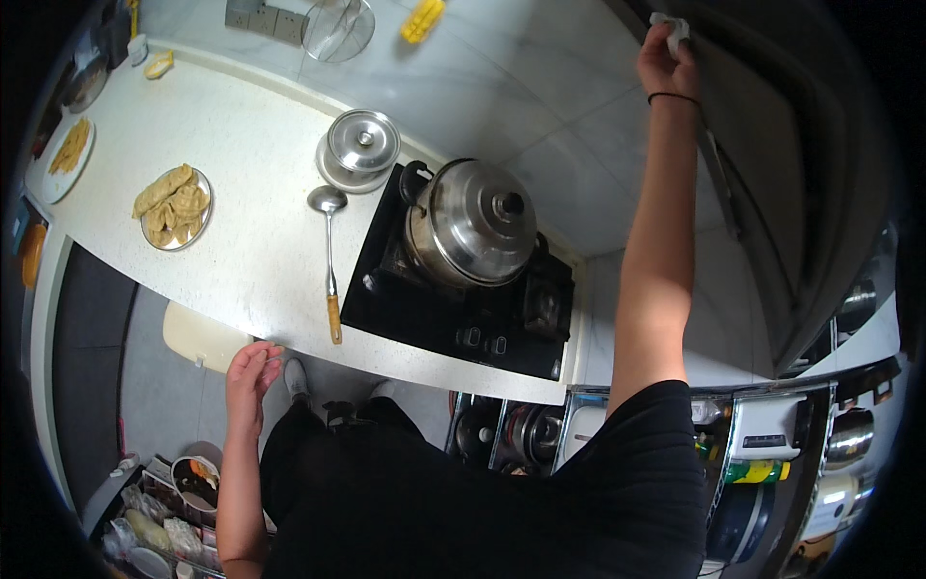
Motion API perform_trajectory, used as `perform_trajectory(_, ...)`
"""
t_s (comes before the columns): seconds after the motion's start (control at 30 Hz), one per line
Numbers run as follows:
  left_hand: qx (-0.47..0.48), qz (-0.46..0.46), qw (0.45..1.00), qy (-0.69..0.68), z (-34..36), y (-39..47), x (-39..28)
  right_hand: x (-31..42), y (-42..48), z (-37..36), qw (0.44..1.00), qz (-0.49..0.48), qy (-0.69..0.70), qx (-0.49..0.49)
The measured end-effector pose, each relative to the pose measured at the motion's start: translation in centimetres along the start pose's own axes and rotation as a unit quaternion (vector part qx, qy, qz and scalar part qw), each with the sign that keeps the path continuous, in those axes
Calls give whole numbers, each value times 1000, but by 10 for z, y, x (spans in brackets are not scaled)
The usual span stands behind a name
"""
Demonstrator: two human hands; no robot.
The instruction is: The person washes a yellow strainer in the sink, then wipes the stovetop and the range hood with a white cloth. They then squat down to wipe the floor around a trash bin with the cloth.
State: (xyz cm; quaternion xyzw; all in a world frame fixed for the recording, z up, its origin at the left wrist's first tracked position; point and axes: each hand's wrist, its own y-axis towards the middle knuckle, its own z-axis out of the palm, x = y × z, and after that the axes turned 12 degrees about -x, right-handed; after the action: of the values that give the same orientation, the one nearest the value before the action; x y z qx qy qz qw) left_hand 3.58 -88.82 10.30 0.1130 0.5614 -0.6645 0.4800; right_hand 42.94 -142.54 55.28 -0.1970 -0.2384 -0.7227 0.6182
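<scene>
My right hand (pixel 667 69) is raised high, gripping a crumpled white tissue or cloth (pixel 678 32) against or close to the dark range hood (pixel 752 145). Low by the counter's front edge is my left hand (pixel 253 373), its fingers curled together; whether something small is between them I cannot tell. Between the hands, a lidded steel pot (pixel 470 224) sits on the black gas stove (pixel 441 311). A ladle with a wooden handle (pixel 330 253) lies left of the stove, below a smaller lidded steel pot (pixel 362 148).
On the white counter (pixel 260 217) are a plate of folded, dough-like food (pixel 176 206) and a plate of yellowish strips (pixel 71 148). A wire strainer (pixel 338 29) hangs at the wall. Wire shelving (pixel 723 449) with cookware stands at right; an open bin (pixel 195 481) is lower left.
</scene>
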Motion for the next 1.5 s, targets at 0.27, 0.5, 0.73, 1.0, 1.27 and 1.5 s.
perform_trajectory(0.27,-43,-5,999,-3,-10,-6,-7,-41,-201,71,997,46,16,67)
perform_trajectory(0.5,1,15,1000,-8,27,7,-9,-40,-284,64,980,-20,69,184)
perform_trajectory(0.73,32,27,999,5,65,14,-13,86,-200,-104,887,-305,-270,-217)
perform_trajectory(1.0,27,35,999,-10,51,9,-2,121,-63,-81,747,-368,-451,-321)
perform_trajectory(1.27,-37,-6,999,-37,9,-11,20,46,-10,-41,859,-379,51,-340)
perform_trajectory(1.5,-26,-21,999,-7,-7,-18,13,-16,-33,-10,893,-335,-260,-152)
